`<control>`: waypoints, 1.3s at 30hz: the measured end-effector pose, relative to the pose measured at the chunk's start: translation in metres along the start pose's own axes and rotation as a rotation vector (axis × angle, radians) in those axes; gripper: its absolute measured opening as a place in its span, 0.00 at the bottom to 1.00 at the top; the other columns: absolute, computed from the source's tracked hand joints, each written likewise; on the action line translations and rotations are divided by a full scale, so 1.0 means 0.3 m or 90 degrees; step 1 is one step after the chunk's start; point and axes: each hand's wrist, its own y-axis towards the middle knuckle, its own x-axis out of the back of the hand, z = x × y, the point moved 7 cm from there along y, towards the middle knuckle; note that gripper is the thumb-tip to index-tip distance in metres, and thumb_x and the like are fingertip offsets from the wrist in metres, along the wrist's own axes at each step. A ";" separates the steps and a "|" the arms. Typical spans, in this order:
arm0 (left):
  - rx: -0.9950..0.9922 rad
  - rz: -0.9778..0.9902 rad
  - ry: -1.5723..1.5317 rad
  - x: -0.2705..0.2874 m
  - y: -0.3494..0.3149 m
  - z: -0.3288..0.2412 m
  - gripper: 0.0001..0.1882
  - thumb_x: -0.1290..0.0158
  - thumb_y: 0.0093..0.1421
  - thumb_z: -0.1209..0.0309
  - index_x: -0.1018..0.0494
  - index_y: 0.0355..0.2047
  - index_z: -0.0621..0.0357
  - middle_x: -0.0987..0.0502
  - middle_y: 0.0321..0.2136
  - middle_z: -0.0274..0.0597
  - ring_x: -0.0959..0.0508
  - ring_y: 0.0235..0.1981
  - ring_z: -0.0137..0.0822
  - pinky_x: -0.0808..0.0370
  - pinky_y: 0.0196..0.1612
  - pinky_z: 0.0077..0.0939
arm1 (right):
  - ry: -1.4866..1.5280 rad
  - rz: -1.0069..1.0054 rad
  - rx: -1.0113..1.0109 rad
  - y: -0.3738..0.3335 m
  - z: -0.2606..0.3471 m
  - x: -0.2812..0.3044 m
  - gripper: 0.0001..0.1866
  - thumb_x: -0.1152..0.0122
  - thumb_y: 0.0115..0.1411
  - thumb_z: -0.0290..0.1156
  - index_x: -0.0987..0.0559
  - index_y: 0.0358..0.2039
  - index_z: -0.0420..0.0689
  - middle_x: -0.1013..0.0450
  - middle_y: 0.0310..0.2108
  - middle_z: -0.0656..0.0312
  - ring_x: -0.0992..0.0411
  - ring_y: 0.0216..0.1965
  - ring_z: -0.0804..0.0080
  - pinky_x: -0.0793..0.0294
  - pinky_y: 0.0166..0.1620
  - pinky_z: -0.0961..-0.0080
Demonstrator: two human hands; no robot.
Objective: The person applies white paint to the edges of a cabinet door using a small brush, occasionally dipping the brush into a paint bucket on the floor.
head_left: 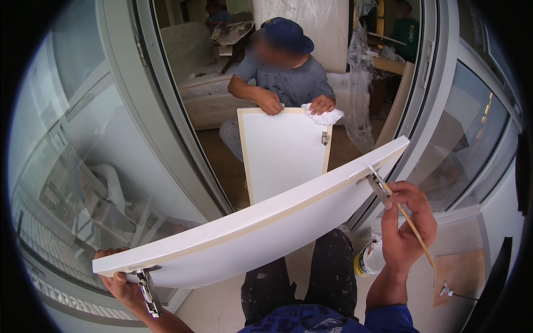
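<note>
Two hands, well apart: left hand (123, 287) grips the white panel (266, 250), slanted above the knees (335, 244), right hand (408, 248) pinches the slim brush (416, 233); light strokes likely keep the hinge (378, 189) clean.

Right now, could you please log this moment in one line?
left fingers: holding white panel by end | right fingers: thin brush, tip at panel edge | opposite: co-worker, second panel, white cloth
</note>
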 end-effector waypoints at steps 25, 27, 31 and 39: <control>0.016 0.002 -0.016 -0.016 0.038 -0.008 0.45 0.29 0.45 0.52 0.38 0.53 0.67 0.31 0.40 0.41 0.29 0.42 0.34 0.32 0.49 0.29 | 0.066 -0.036 -0.028 -0.015 -0.020 0.003 0.08 0.39 0.50 0.14 0.23 0.32 0.37 0.21 0.35 0.48 0.22 0.36 0.65 0.25 0.42 0.74; 0.026 -0.049 -0.064 -0.042 0.031 -0.018 0.43 0.24 0.41 0.57 0.37 0.49 0.66 0.31 0.34 0.38 0.28 0.37 0.33 0.30 0.50 0.33 | 0.071 -0.038 -0.029 -0.018 -0.023 0.002 0.08 0.39 0.50 0.14 0.23 0.32 0.37 0.21 0.36 0.48 0.22 0.36 0.65 0.25 0.42 0.74; 0.023 -0.049 -0.056 -0.043 0.030 -0.025 0.44 0.25 0.40 0.56 0.37 0.49 0.66 0.31 0.33 0.39 0.28 0.37 0.33 0.30 0.50 0.33 | 0.074 -0.045 -0.037 -0.022 -0.026 0.008 0.08 0.39 0.50 0.14 0.23 0.31 0.37 0.21 0.36 0.48 0.22 0.36 0.65 0.25 0.42 0.74; 0.030 -0.022 -0.055 -0.032 0.043 -0.021 0.43 0.25 0.40 0.56 0.36 0.48 0.66 0.30 0.34 0.39 0.28 0.36 0.34 0.29 0.49 0.33 | 0.075 -0.050 -0.043 -0.021 -0.029 0.012 0.07 0.39 0.51 0.15 0.22 0.31 0.37 0.21 0.36 0.49 0.22 0.37 0.66 0.26 0.43 0.75</control>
